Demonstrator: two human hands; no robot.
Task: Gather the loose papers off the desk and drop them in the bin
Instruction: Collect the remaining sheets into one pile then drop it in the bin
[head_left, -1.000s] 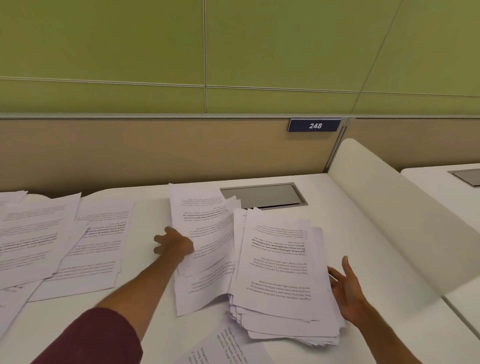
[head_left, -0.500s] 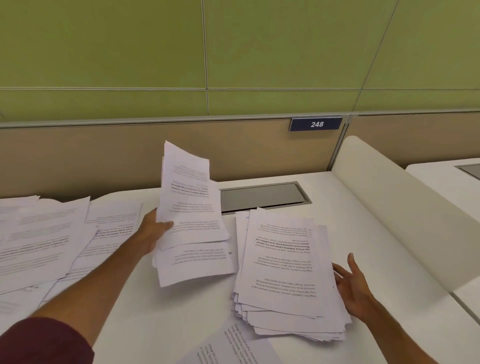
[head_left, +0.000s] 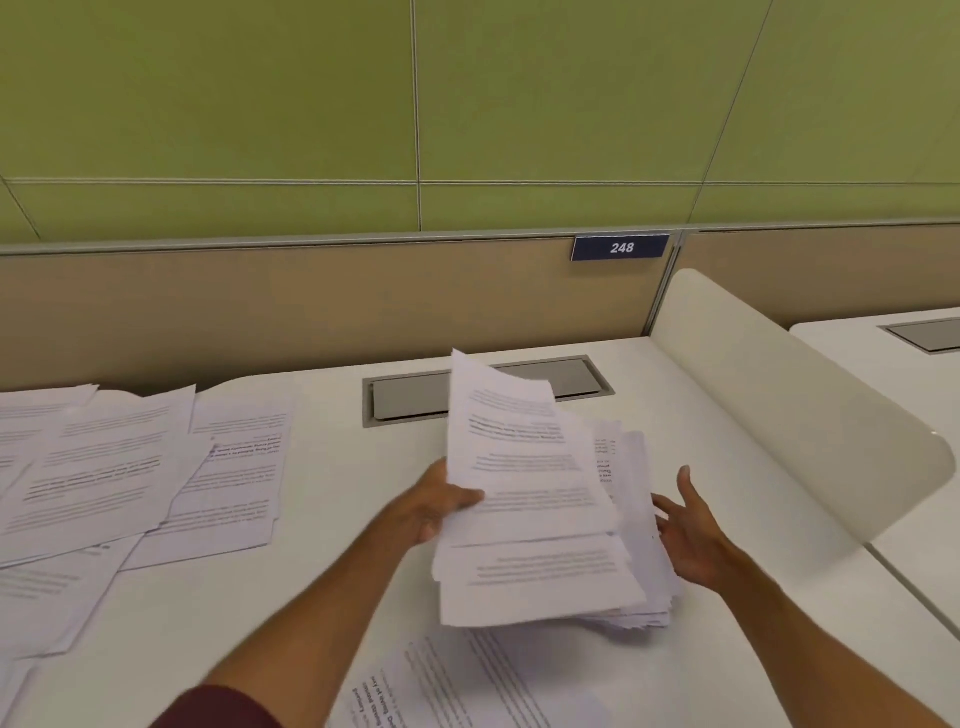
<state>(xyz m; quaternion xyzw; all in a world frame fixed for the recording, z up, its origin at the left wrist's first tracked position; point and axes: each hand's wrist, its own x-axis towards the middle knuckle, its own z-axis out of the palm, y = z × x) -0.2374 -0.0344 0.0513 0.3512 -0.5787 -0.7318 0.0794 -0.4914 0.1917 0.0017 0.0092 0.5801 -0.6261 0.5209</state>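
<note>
Near edge: one loose sheet (head_left: 457, 686) lies flat on the counter (head_left: 332, 571), printed side up, where it was before. Maroon sleeve (head_left: 218, 706) at the bottom of the view.

Left hand (head_left: 436, 506): clamped on a handful of sheets (head_left: 524, 493), thumb on top, fingers underneath. Half a second ago this bundle was held up left of the stack (head_left: 636, 467). It has now swung right and sits over the stack, covering most of it, with only the stack's right and near edges showing. The sheets are tilted, far end raised; can't tell if the near end touches the stack.

Right hand (head_left: 691, 530): fingers apart and straight, palm facing the stack's right edge, holding nothing. Same spot as earlier. Fingertips are just beside the edge; contact unclear.

Left side: scattered papers (head_left: 104, 478) overlap flat on the counter, well apart from the stack, untouched since the earlier frames.

Further back: grey hatch (head_left: 410, 397) set in the counter, its right part now hidden behind the raised sheets. White divider (head_left: 779, 415) to the right. Tan partition (head_left: 260, 312) with number plate 248 (head_left: 621, 248), and the green wall (head_left: 311, 104) above it.
</note>
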